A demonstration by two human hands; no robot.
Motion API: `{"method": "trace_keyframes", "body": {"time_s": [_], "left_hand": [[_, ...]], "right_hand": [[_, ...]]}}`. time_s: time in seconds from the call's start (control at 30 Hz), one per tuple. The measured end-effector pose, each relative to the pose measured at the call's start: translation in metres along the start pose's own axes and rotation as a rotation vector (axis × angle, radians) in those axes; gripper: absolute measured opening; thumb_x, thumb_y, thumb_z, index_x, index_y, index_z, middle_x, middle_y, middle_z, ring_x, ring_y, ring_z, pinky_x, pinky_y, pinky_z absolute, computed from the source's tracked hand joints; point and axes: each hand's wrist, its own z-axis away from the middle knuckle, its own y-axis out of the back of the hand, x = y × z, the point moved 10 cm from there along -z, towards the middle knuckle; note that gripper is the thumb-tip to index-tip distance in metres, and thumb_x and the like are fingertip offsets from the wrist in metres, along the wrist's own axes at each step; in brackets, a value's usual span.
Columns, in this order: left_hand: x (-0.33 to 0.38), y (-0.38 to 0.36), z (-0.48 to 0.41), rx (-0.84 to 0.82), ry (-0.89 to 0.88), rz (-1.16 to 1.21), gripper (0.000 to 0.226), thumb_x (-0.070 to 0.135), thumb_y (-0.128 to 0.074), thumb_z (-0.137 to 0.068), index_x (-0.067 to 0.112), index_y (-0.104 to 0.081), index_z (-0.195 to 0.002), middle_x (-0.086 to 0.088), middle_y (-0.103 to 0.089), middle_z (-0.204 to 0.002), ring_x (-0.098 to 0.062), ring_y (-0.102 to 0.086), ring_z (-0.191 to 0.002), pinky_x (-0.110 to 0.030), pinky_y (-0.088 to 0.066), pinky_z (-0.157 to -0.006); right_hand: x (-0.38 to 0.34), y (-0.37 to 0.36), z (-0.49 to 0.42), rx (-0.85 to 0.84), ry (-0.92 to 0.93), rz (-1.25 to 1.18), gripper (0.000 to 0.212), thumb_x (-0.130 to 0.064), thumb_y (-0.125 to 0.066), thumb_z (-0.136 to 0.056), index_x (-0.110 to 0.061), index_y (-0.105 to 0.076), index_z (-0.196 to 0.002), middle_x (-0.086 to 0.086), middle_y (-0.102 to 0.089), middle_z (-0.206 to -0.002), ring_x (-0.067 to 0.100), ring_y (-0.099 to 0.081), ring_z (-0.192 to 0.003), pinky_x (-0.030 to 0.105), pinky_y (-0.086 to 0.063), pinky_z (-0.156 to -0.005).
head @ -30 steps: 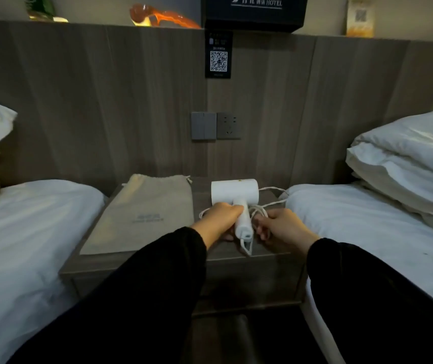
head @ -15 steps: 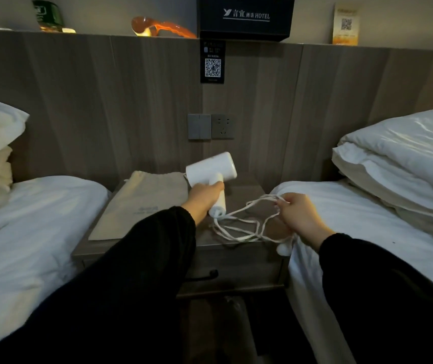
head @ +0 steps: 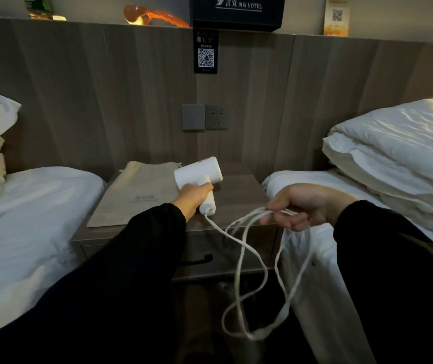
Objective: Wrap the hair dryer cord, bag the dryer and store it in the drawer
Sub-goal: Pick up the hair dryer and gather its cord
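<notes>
White hair dryer held up above the wooden nightstand between two beds, gripped around its handle by the left hand, fingers closed tight, barrel pointing right and slightly up. White cord leaving the bottom of the handle, running right to the right hand, then dropping in several long loose loops toward the dark floor in front of the nightstand. Right hand closed over a bunch of cord strands, thumb and fingers pinching them together, held just off the near right corner of the nightstand and over the edge of the right bed. Beige drawstring bag lying flat on the left part of the nightstand top, partly behind the left hand and dryer, untouched. Drawer in the nightstand front shut, dark handle showing below the left forearm. Both arms in black sleeves. Left bed with white sheet on the left, stacked pillows at its far end. Folded white duvet piled on the right bed. Grey switch and wall socket on the wooden headboard panel beyond the nightstand, a QR code sign above them.
</notes>
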Motion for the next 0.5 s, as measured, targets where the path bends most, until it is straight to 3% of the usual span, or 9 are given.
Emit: {"method": "trace_keyframes", "body": {"time_s": [0.13,0.23,0.37,0.43,0.5], "left_hand": [[-0.006,-0.012,-0.007,-0.048,-0.021,0.0,0.031,0.028,-0.056,-0.088,0.003,-0.054,-0.107,-0.01,-0.058,-0.1,-0.022,-0.056,-0.093,-0.03,-0.045,-0.081],[-0.013,-0.019,-0.017,-0.054,-0.016,-0.028,0.026,0.031,-0.059,-0.081,0.007,-0.057,-0.091,-0.01,-0.062,-0.098,-0.024,-0.061,-0.093,-0.036,-0.05,-0.089],[-0.018,-0.023,-0.037,-0.042,-0.021,-0.133,0.03,0.034,-0.059,-0.081,0.006,-0.058,-0.093,-0.011,-0.063,-0.098,-0.026,-0.062,-0.095,-0.037,-0.05,-0.092],[-0.013,-0.025,-0.048,-0.021,-0.068,-0.203,0.024,0.033,-0.057,-0.084,0.009,-0.057,-0.079,-0.01,-0.062,-0.09,-0.025,-0.061,-0.09,-0.035,-0.049,-0.085],[-0.01,-0.028,-0.059,-0.007,-0.103,-0.248,0.025,0.032,-0.055,-0.085,0.009,-0.056,-0.075,-0.008,-0.059,-0.082,-0.025,-0.06,-0.086,-0.036,-0.048,-0.081]], "right_hand": [[-0.018,0.051,-0.013,0.539,0.292,0.029,0.045,-0.011,-0.043,-0.094,-0.004,-0.054,-0.051,0.003,-0.041,-0.034,0.012,-0.03,-0.029,0.02,-0.024,-0.036],[-0.011,0.079,-0.029,0.812,0.3,0.186,0.038,-0.016,-0.054,-0.088,-0.007,-0.057,-0.051,0.003,-0.044,-0.036,0.014,-0.036,-0.031,0.02,-0.03,-0.04],[-0.005,0.088,-0.066,0.813,0.172,0.428,0.022,-0.02,-0.053,-0.088,-0.001,-0.064,-0.086,0.008,-0.054,-0.062,0.014,-0.041,-0.048,0.023,-0.034,-0.044],[-0.002,0.089,-0.083,0.762,0.116,0.47,0.012,-0.019,-0.051,-0.089,-0.009,-0.057,-0.09,0.004,-0.051,-0.064,0.012,-0.04,-0.05,0.014,-0.036,-0.036],[0.005,0.089,-0.099,0.724,0.084,0.413,0.007,-0.016,-0.047,-0.089,-0.011,-0.053,-0.087,0.002,-0.047,-0.062,0.013,-0.043,-0.05,0.014,-0.038,-0.035]]}}
